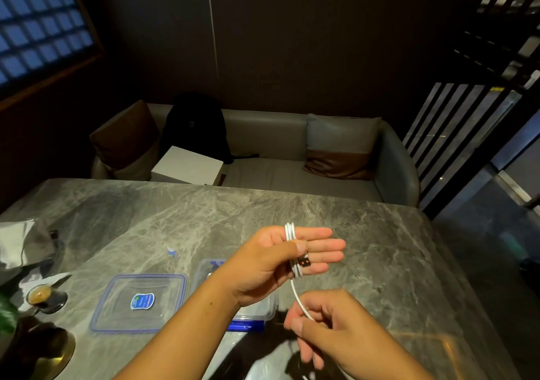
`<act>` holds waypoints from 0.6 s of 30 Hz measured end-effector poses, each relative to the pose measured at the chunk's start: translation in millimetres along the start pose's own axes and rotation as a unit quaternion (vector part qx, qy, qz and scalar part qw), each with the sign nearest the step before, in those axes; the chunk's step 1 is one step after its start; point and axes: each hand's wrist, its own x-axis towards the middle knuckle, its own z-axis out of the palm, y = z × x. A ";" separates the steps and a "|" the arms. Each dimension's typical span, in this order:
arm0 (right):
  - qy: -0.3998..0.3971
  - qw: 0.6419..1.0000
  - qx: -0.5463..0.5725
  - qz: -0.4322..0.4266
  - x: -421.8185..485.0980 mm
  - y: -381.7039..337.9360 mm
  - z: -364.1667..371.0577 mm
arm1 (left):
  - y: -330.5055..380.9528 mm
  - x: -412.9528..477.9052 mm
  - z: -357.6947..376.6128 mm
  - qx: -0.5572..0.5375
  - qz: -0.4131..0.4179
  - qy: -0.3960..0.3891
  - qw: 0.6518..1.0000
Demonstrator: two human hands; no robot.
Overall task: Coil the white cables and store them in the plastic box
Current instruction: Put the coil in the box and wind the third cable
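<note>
A white cable is wound in several loops around the outstretched fingers of my left hand. My left thumb presses the cable's dark USB plug against the fingers. A free strand hangs down from the loops into my right hand, which pinches it between thumb and fingers just below. The clear plastic box with blue clips sits on the table under my left wrist, mostly hidden by the arm. Its lid, clear with a blue rim and a sticker, lies flat to the left of the box.
The grey marble table carries a small glass of brown drink and crumpled paper at the left edge. A small blue-and-white piece lies behind the lid. Beyond the table stands a sofa with a black backpack and a white box.
</note>
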 end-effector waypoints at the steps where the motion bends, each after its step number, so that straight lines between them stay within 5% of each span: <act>1: 0.002 1.000 -0.010 -0.004 -2.1 -2.2 -1.1 | 0.2 -0.2 -0.7 -0.006 0.001 0.010 1.000; 10: -0.002 0.998 -0.019 -0.062 -23.5 -29.9 -28.2 | -0.7 0.6 -5.0 0.014 -0.013 0.017 1.000; 18: 0.050 0.978 -0.161 -0.125 -28.0 -37.7 -58.8 | -2.2 -4.0 -12.8 0.002 -0.038 0.019 0.999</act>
